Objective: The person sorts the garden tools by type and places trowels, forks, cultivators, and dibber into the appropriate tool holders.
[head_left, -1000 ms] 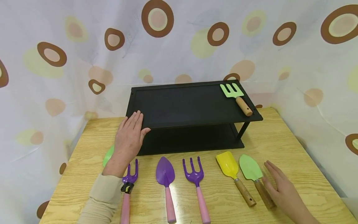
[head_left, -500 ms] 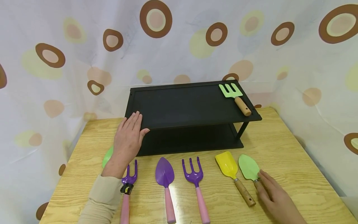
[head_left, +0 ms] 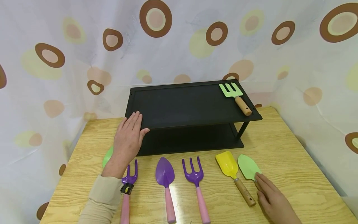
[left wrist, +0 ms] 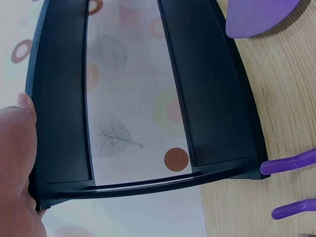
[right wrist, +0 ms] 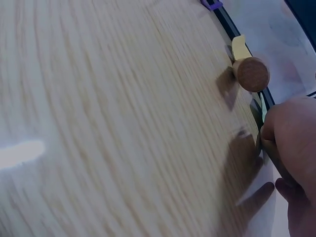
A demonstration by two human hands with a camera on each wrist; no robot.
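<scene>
My left hand (head_left: 128, 137) rests with straight fingers on the left front corner of a black two-tier shelf (head_left: 179, 105). In the left wrist view, part of that hand (left wrist: 17, 163) lies along the edge of the shelf. At the right, my right hand (head_left: 275, 199) grips the wooden handle of a light green trowel (head_left: 248, 166), its blade lying toward the shelf. The right wrist view has this hand (right wrist: 296, 148) around the handle, most of which is hidden. Just left of it lies a yellow shovel (head_left: 227, 165) with a wooden handle.
A green fork (head_left: 232, 91) with a wooden handle lies on the shelf's top right. Along the wooden table (head_left: 282, 149) lie a purple trowel (head_left: 165, 171), a purple fork (head_left: 195, 174) and another purple fork (head_left: 129, 179). A green tool (head_left: 107, 157) is partly hidden behind my left wrist.
My right hand has moved left and down onto the green trowel's handle and closed round it. The left hand has stayed on the shelf.
</scene>
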